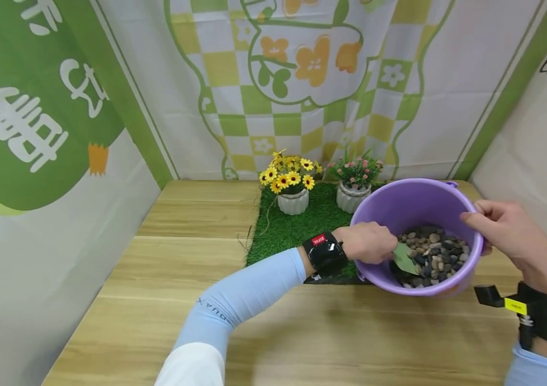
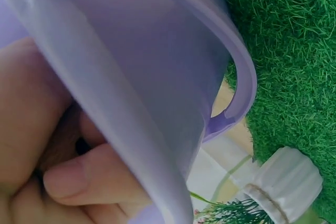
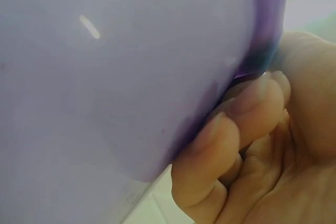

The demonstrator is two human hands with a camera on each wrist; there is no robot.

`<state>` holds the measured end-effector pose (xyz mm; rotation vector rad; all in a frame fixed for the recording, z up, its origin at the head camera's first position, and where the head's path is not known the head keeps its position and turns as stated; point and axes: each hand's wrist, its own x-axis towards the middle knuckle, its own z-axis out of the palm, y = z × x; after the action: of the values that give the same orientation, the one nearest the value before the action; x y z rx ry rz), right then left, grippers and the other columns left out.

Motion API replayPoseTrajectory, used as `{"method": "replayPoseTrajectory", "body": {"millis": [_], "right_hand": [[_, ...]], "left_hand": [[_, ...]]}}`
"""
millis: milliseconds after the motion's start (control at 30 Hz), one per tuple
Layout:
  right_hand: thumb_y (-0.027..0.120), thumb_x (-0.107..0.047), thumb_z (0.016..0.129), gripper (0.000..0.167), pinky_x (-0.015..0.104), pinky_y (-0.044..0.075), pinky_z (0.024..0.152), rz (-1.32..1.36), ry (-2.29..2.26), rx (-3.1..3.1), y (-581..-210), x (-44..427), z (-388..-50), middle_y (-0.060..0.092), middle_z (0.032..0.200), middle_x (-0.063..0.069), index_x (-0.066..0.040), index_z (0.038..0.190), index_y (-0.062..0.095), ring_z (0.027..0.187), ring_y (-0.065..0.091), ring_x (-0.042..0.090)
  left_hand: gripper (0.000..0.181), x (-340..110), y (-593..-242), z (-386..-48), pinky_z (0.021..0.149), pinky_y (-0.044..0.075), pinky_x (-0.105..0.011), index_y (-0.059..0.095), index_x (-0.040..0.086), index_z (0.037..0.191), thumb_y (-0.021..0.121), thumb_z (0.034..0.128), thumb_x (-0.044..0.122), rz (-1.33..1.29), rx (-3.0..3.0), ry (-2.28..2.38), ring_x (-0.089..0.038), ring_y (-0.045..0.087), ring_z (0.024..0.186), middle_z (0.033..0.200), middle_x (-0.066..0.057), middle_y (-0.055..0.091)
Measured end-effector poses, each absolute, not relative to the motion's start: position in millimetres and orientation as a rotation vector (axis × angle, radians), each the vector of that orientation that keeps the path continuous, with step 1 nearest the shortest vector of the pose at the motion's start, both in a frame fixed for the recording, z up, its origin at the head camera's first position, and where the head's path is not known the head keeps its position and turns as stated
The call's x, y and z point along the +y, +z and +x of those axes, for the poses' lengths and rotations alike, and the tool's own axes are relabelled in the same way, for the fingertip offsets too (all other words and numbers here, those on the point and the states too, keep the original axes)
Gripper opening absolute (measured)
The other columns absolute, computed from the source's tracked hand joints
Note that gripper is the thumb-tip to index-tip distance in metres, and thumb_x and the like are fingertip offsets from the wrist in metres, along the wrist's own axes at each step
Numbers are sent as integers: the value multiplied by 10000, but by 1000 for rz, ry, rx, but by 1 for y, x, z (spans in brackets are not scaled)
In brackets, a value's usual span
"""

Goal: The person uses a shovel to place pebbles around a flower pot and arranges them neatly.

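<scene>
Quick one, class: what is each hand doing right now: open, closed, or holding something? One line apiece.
Left hand: closed, holding a green tool.
Right hand: closed, gripping the rim of the purple bucket.

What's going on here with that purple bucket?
Someone's right hand grips the rim of a purple bucket, while the left hand reaches in, holding a flat green tool against the pebbles inside. Pots of yellow flowers and pink flowers stand nearby on green turf.

The bucket (image 1: 398, 206) is purple, the tool (image 1: 404, 259) seemingly pale green.
</scene>
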<state>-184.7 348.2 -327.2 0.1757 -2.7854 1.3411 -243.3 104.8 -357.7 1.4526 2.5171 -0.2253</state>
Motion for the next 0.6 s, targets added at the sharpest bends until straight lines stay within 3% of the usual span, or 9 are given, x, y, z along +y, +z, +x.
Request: {"method": "replayPoseTrajectory", "body": {"millis": [300, 600], "right_hand": [[567, -166, 994, 322, 278, 445, 466, 184, 1354, -2774, -329, 355, -187, 518, 545, -44, -34, 707, 499, 476, 521, 137], [552, -123, 996, 290, 277, 447, 450, 267, 1460, -2709, -331, 362, -188, 545, 541, -64, -106, 706, 551, 455, 523, 118]], "left_hand": [[224, 105, -356, -250, 675, 468, -205, 603, 167, 1019, 459, 1046, 337, 1427, 2553, -20, -60, 598, 750, 857, 70, 582], [255, 102, -354, -249, 657, 477, -189, 581, 122, 1072, 436, 1055, 330, 1504, 2585, 30, -42, 593, 728, 857, 74, 576]]}}
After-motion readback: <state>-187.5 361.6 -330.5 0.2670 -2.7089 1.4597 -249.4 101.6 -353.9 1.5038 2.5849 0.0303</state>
